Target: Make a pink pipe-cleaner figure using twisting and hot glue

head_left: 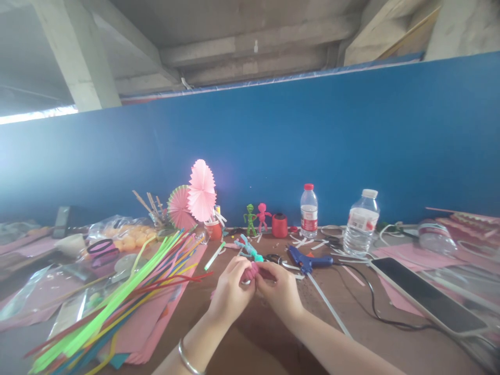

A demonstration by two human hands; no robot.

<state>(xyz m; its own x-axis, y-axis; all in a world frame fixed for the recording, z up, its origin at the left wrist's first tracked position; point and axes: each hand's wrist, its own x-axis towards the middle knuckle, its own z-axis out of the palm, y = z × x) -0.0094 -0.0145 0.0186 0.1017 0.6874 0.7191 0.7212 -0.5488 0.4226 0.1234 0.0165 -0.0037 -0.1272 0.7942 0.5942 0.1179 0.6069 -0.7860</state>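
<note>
My left hand (230, 291) and my right hand (280, 291) meet above the brown table (253, 333), both pinching a small pink fuzzy pipe-cleaner piece (253, 271) between the fingertips. A silver bangle sits on my left wrist. Just beyond the hands lies a teal pipe-cleaner figure (248, 248). A blue glue gun (308, 259) rests to the right of my right hand, a white glue stick trailing from it toward me.
A sheaf of coloured pipe cleaners (125, 297) lies on pink paper at the left. Pink paper fans (199, 195), green and pink figures (255, 217), a red spool (279, 225) and two water bottles (361, 221) stand by the blue wall. A phone (425, 297) lies at the right.
</note>
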